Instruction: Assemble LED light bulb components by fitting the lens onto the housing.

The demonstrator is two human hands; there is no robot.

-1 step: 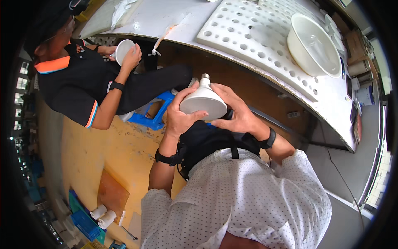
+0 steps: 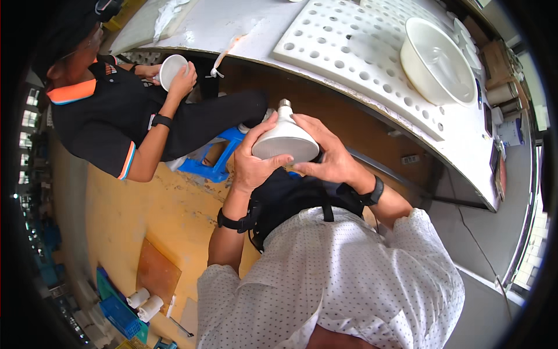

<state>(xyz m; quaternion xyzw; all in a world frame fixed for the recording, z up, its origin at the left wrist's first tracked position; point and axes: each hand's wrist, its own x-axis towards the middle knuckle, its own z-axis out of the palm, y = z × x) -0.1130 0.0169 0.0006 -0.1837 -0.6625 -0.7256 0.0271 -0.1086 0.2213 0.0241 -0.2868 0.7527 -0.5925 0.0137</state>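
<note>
Between my two hands is a white reflector light bulb (image 2: 283, 144), its metal screw base pointing away from me and its broad round face turned toward me. My left hand (image 2: 251, 163) is wrapped round the bulb's left side, with the thumb across the lower part of the face. On the other side, my right hand (image 2: 330, 152) curves its fingers over the bulb's shoulder, the thumb near the lower right rim. The bulb is held above my lap, off the table.
A white table (image 2: 250, 26) runs along the front, bearing a white board with round holes (image 2: 325, 43) and a white basin (image 2: 415, 67). At left, a seated co-worker (image 2: 104, 131) holds a white cone-shaped piece (image 2: 172, 72). A blue stool (image 2: 212, 163) stands between us.
The bulb has shifted very slightly up and left, with its screw base higher. Both hands keep their hold on it.
</note>
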